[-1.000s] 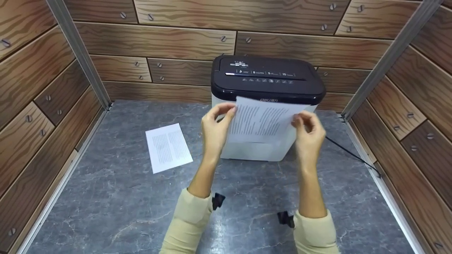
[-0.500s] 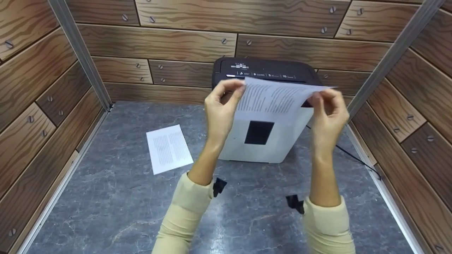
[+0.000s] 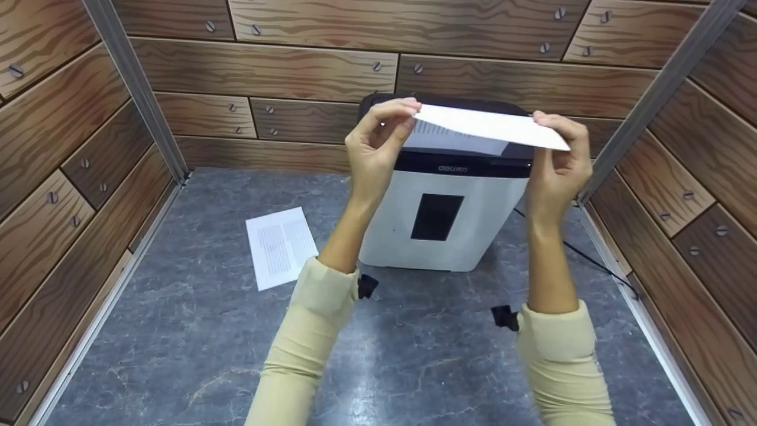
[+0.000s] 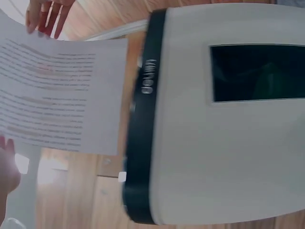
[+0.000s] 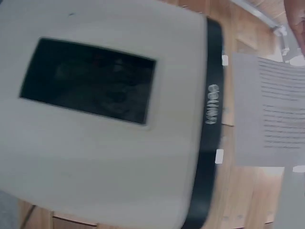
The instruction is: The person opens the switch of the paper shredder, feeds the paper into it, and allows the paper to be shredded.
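Note:
A printed sheet of paper [image 3: 455, 140] hangs over the black top of a paper shredder [image 3: 440, 216], its upper edge folded toward me so that its white back shows. My left hand [image 3: 378, 145] pinches the sheet's left side between thumb and fingers. At the right side, my right hand [image 3: 559, 157] grips it, fingers on top and thumb underneath. In the left wrist view, the sheet's lower edge [image 4: 121, 95] stands above the shredder's top, apart from it. The right wrist view shows the same gap below the paper [image 5: 248, 109]. The shredder's feed slot is hidden from the head view.
Another printed sheet [image 3: 281, 248] lies on the grey marbled floor [image 3: 195, 343], left of the shredder. A black cable [image 3: 597, 263] runs right from behind the machine. Wood-patterned walls [image 3: 266, 68] enclose three sides.
Both hands have lifted the sheet from the shredder's front up above its top, moving away from me. The right hand also went rightward. The sheet's upper edge has tipped over toward me.

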`<state>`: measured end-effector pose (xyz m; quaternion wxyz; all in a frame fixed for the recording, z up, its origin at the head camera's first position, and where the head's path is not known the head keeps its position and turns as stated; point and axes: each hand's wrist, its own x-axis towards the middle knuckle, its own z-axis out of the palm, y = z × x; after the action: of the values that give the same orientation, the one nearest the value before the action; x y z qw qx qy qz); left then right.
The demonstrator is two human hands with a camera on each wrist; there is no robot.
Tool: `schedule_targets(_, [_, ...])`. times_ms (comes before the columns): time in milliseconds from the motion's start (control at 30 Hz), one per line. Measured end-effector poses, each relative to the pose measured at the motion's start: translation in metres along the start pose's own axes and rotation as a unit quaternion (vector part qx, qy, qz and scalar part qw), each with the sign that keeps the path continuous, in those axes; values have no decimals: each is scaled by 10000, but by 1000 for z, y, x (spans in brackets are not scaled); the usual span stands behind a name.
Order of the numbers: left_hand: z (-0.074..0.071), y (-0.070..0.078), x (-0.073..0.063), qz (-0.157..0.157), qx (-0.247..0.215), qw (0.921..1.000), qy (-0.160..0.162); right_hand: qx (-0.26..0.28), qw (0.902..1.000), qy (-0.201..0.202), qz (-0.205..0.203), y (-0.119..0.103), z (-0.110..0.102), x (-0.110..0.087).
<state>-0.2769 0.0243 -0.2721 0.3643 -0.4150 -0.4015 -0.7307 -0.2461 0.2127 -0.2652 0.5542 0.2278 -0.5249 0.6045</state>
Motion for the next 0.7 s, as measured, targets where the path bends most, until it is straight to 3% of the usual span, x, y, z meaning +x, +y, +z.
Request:
schedule_targets(200, [-7, -19, -10, -7, -138, 9999, 1, 147, 9997, -93, -177, 19, -4, -8])
schedule_targets(533, [-7, -26, -16, -468, 90, 9985, 278, -574, 9974, -325, 294, 27, -8, -11])
schedule_targets(700, [-7, -29, -17, -664, 171, 9970, 363, -499, 9967, -405, 499, 31, -9, -11])
